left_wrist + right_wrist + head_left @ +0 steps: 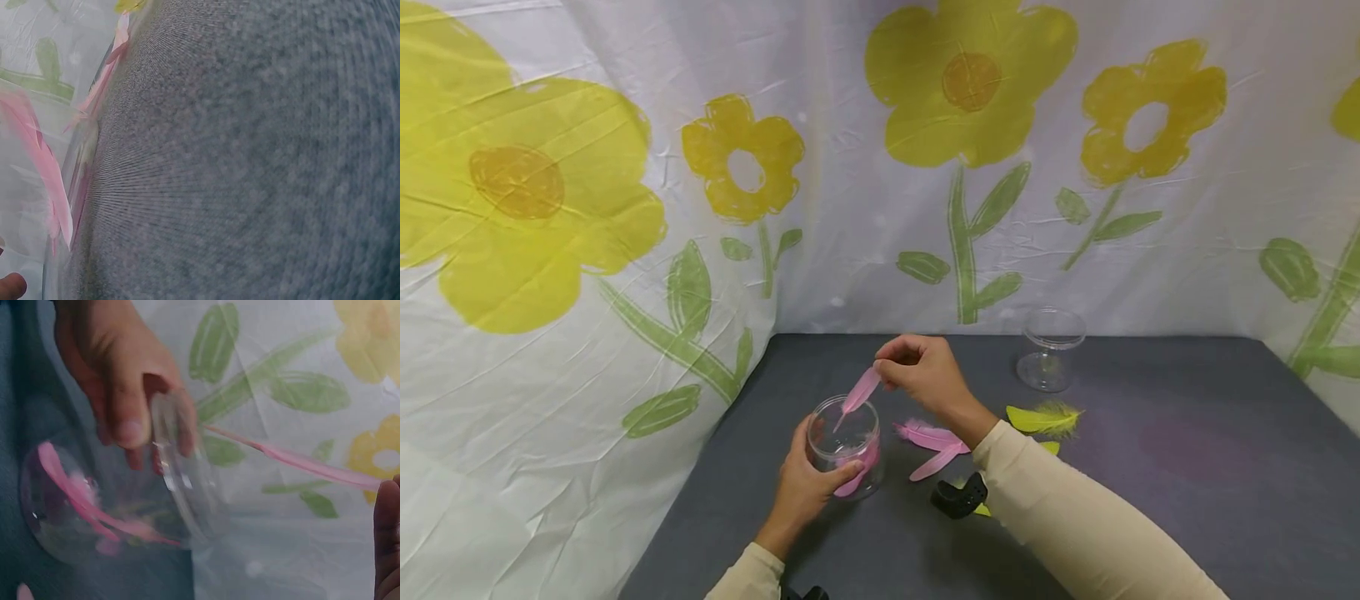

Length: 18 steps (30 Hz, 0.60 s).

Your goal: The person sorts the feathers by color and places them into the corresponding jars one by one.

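Observation:
My left hand [808, 483] grips a clear plastic jar [844, 450] round its side, holding it over the grey table. Inside lie pink feathers [75, 494], seen through the wall in the right wrist view. Between thumb and fingers my right hand [921, 375] pinches a pink feather [859, 396] by its upper end. Its thin quill end points down, at the jar's open mouth. Right of the jar, loose pink feathers [936, 442] lie on the table, partly below the right forearm. In the left wrist view a pink feather [47, 162] shows inside the jar, near a fingertip.
A second clear jar [1051, 350] stands at the table's back edge, right of centre. Yellow-green feathers [1041, 419] lie in front of it, some partly hidden by the right sleeve. White cloth [842, 208] printed with yellow flowers hangs behind and left of the grey table [1150, 500].

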Tool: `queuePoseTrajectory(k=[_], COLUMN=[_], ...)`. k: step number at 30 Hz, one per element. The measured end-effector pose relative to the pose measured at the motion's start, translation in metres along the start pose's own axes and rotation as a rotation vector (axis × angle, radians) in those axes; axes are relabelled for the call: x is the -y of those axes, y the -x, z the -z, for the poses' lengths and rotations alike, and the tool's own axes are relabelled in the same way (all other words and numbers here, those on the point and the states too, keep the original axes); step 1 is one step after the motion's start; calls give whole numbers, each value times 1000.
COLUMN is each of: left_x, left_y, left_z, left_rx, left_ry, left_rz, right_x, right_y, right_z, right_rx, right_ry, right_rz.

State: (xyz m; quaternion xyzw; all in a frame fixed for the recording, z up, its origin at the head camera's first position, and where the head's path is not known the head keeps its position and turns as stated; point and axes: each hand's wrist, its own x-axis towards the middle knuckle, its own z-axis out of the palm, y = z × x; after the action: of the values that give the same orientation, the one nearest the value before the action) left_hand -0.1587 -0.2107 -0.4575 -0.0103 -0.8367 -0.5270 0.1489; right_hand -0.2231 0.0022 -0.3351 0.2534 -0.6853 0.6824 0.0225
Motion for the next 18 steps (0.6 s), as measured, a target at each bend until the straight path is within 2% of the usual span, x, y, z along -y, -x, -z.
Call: queuePoseTrajectory(k=[4, 9, 18], left_x=[-1, -1, -3], left_y=[1, 1, 2], left_z=[0, -1, 1], left_rx=[8, 15, 22], left_ry=[-5, 1, 16], left_rz=[3, 4, 20], right_x=[-8, -19, -37], right_y=[0, 2, 8], right_z=[-11, -20, -34], right_rx=[6, 2, 36], right_ry=[20, 100, 178], right_rz=[-44, -87, -84])
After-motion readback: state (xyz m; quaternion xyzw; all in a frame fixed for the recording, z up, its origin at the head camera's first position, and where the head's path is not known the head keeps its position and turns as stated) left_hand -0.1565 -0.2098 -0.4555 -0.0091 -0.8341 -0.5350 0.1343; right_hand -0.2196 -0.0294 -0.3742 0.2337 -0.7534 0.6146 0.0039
